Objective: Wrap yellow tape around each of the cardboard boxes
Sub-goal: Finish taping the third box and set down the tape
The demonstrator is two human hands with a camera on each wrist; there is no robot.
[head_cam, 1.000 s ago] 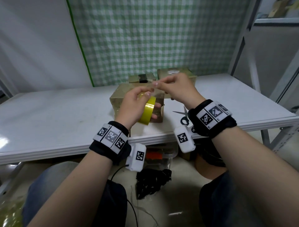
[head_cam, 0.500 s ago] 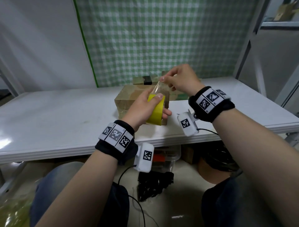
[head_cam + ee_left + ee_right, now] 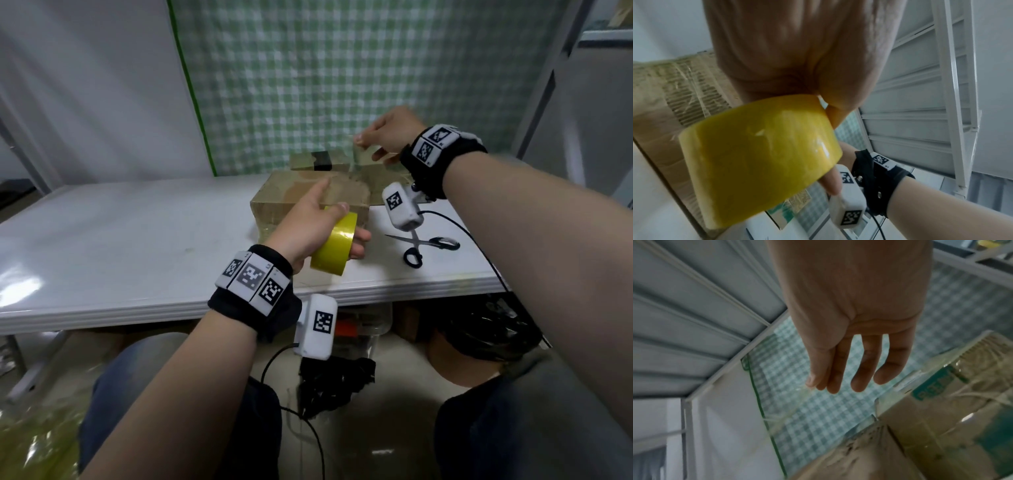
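Yellow tape roll (image 3: 334,244), gripped by the left hand (image 3: 310,222), now feeds a longer strip to the right hand's (image 3: 390,135) pinch, ready for the near cardboard box (image 3: 284,195).

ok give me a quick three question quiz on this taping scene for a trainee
1. True or false: the left hand holds the yellow tape roll.
2. What is the right hand pinching?
A. the black-handled scissors
B. the clear pulled-out tape strip
C. a marker pen
3. Fill in: the scissors lie on the white table, to the ____ of the nearest brown cardboard box.

Key: 1 true; 2 B; 3 right
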